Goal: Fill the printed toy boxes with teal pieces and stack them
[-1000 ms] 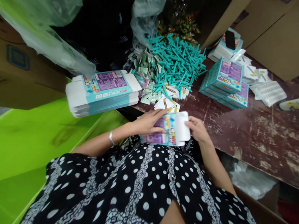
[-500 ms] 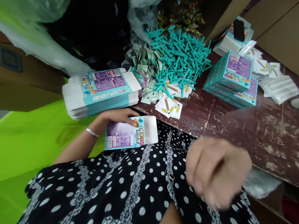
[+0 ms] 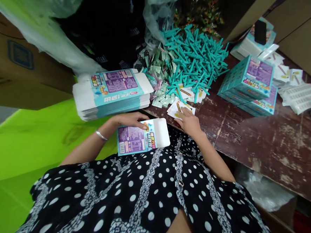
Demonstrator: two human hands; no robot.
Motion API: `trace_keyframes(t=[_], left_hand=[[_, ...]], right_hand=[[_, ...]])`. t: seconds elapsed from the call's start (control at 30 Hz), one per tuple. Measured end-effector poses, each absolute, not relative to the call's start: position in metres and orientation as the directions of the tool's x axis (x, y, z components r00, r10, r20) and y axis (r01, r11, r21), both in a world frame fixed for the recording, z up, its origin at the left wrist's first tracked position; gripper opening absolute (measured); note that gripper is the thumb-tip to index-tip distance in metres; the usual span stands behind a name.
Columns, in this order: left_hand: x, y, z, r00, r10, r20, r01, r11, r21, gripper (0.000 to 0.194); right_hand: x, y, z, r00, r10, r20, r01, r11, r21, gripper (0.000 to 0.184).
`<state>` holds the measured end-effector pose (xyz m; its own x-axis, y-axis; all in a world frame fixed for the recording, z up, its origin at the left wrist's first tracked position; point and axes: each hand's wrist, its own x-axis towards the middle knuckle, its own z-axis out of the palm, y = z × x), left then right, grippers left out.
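Observation:
My left hand (image 3: 130,120) grips the top edge of a small teal and purple carton (image 3: 142,137) held over my lap, its white flap pointing right. My right hand (image 3: 189,121) rests on the table edge with its fingers on the small white cards (image 3: 180,108) printed with a yellow and black figure. Just beyond the cards lies a heap of teal plastic sticks (image 3: 194,58) and pale green sachets (image 3: 159,75). A stack of flat unfolded cartons (image 3: 112,94) sits to the left of the heap.
Two assembled teal boxes (image 3: 250,82) are stacked on the worn brown table (image 3: 273,141). White trays (image 3: 300,97) and more cards lie at the right. Brown cardboard boxes (image 3: 294,27) stand behind, a green sheet (image 3: 27,142) on the left, clear plastic bags (image 3: 159,10) at the back.
My right hand left the carton, swung up through the air and came down on the white cards. My left hand kept the carton and drew it slightly left.

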<state>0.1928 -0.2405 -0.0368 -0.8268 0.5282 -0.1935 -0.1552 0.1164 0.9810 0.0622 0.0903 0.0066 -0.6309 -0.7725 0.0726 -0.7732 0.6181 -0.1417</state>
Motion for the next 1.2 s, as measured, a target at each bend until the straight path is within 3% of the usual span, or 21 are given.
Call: trace_keyframes(t=[0.13, 0.33, 0.43, 0.57, 0.63, 0.77, 0.83, 0.97, 1.03, 1.2], left_hand=[[0.193, -0.238, -0.040, -0.852, 0.487, -0.191, -0.175, 0.078, 0.981, 0.035], [0.195, -0.231, -0.055, -0.920, 0.330, -0.210, -0.217, 0.015, 0.976, 0.040], [0.195, -0.226, -0.063, -0.943, 0.275, -0.187, -0.211, -0.060, 0.976, 0.041], [0.195, -0.217, -0.067, -0.955, 0.218, -0.201, -0.230, -0.121, 0.966, 0.042], [0.195, -0.213, -0.068, -0.957, 0.207, -0.203, -0.234, -0.135, 0.963, 0.043], [0.196, -0.212, -0.074, -0.961, 0.209, -0.184, -0.229, -0.218, 0.949, 0.041], [0.198, -0.214, -0.078, -0.962, 0.213, -0.174, -0.228, -0.265, 0.937, 0.038], [0.204, -0.221, -0.085, -0.956, 0.199, -0.214, -0.264, -0.279, 0.923, 0.038], [0.207, -0.222, -0.085, -0.953, 0.177, -0.245, -0.285, -0.258, 0.923, 0.039], [0.211, -0.225, -0.087, -0.949, 0.147, -0.279, -0.306, -0.216, 0.927, 0.046]], right_hand=[[0.065, 0.092, 0.007, -0.608, -0.790, 0.077, -0.791, 0.597, -0.131, 0.030], [0.067, 0.097, -0.003, -0.683, -0.696, 0.222, -0.731, 0.656, -0.189, 0.029], [0.062, 0.105, 0.017, -0.739, -0.580, 0.344, -0.669, 0.693, -0.268, 0.033], [0.061, 0.107, 0.054, -0.787, -0.290, 0.545, -0.583, 0.639, -0.502, 0.033], [0.066, 0.100, 0.063, -0.828, -0.298, 0.476, -0.554, 0.569, -0.608, 0.033], [0.075, 0.073, 0.057, -0.774, -0.629, 0.075, -0.487, 0.515, -0.705, 0.030], [0.073, 0.054, 0.050, -0.706, -0.707, -0.031, -0.516, 0.544, -0.661, 0.025], [0.051, 0.007, 0.039, -0.660, -0.747, 0.079, -0.719, 0.596, -0.358, 0.024], [0.041, -0.019, 0.033, -0.585, -0.811, 0.008, -0.787, 0.566, -0.247, 0.018], [0.031, -0.056, 0.021, -0.541, -0.830, -0.134, -0.821, 0.556, -0.129, 0.025]])
